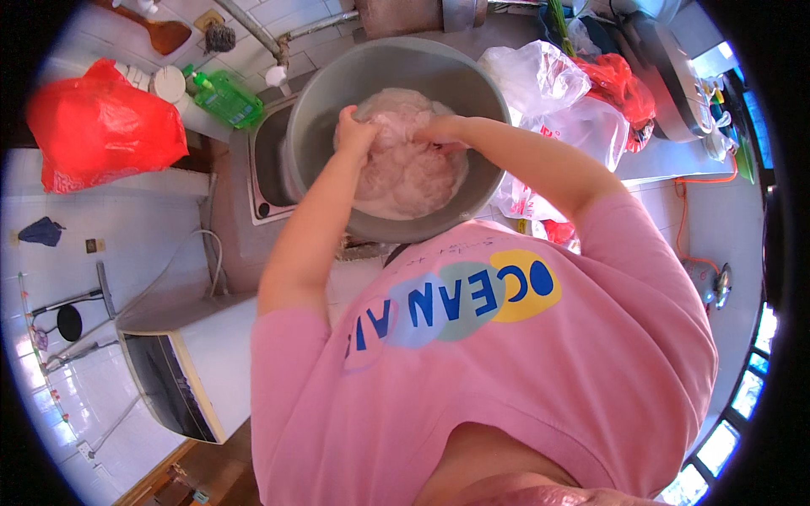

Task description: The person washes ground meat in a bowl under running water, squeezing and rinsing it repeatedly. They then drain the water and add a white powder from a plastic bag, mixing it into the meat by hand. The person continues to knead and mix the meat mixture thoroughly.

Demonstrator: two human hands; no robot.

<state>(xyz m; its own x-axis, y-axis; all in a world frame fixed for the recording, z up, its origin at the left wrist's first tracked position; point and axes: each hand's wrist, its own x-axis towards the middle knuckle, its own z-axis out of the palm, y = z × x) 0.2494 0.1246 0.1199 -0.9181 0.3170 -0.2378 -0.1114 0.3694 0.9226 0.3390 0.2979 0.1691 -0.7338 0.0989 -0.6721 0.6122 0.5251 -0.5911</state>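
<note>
A large grey basin (319, 82) sits in front of me, its near rim close to my shirt. Inside lies a pale pinkish, wet-looking mass (408, 174) in cloudy liquid; I cannot tell exactly what it is. At the mass's left side, my left hand (356, 136) grips it with the thumb raised and the other fingers mostly hidden. My right hand (443, 131) comes in from the right and grasps its upper right part, fingertips sunk out of sight.
Left of the basin is a metal sink (272, 158), with a green pump bottle (228, 100) and a red plastic bag (107, 136) beyond. Clear plastic bags (538, 79), another red bag (617, 85) and a dark appliance (671, 76) crowd the right. A white pipe fitting (276, 76) is near the basin's rim.
</note>
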